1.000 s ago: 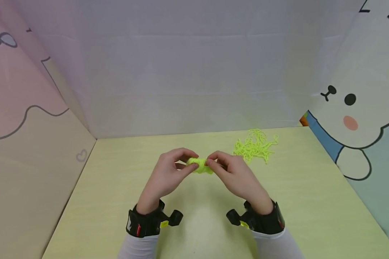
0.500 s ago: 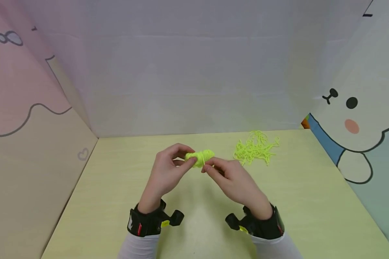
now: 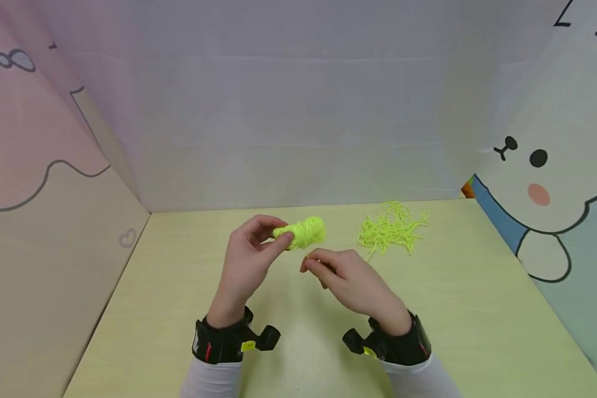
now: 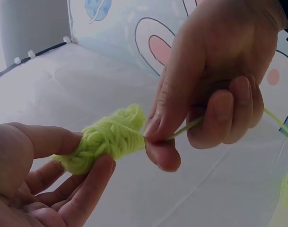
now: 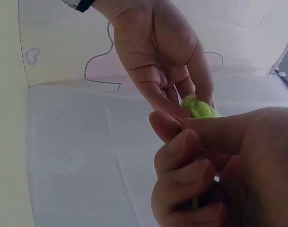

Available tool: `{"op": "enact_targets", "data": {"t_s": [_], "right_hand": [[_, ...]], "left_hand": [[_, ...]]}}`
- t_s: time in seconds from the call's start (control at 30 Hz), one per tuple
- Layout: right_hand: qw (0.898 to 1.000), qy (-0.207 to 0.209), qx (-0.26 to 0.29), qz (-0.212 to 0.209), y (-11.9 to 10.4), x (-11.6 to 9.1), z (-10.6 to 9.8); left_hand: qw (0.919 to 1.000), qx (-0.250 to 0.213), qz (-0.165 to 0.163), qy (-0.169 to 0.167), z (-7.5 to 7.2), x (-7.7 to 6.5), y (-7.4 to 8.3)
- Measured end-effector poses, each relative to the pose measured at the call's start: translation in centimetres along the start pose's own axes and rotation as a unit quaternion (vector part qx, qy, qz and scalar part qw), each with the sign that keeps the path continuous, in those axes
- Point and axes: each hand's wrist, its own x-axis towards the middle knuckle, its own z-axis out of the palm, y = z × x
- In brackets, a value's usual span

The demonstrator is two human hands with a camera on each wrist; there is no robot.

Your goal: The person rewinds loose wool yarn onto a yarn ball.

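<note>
A small wound bundle of neon-yellow yarn (image 3: 305,232) is held above the table by my left hand (image 3: 247,265), thumb on one side and fingers on the other at its left end. My right hand (image 3: 353,282) pinches a single yarn strand (image 4: 187,127) between thumb and index finger, just right of and below the bundle. In the left wrist view that strand runs from the bundle through the pinch, passes the curled fingers and leaves toward the right. The right wrist view shows only a bit of the bundle (image 5: 199,108); the right hand covers the rest.
A loose tangle of the same yarn (image 3: 390,228) lies on the pale table (image 3: 298,359) at the back right. A white curtain (image 3: 298,110) closes off the back, and printed cloth panels (image 3: 537,166) stand at both sides.
The bundle has shifted up and left with my left hand and turned, showing more of its right end. My right hand has come off the bundle, down and slightly left, drawing the strand.
</note>
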Motion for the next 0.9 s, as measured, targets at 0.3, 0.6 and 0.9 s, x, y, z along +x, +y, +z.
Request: {"op": "enact_targets", "data": {"t_s": [0.3,0.6,0.9], "right_hand": [[1.0,-0.002,0.018,0.021,0.7,0.3,-0.3],[0.999,0.009,-0.004,0.04,1.5,0.2,-1.4],[0.998,0.024,0.018,0.061,1.5,-0.4,-2.3]], "left_hand": [[0.9956,-0.047,-0.02,-0.078,-0.4,-0.3,0.4],[0.9803,0.023,-0.035,-0.193,-0.9,-0.3,0.9],[0.9652,0.106,-0.051,-0.234,-0.3,-0.3,0.7]]}}
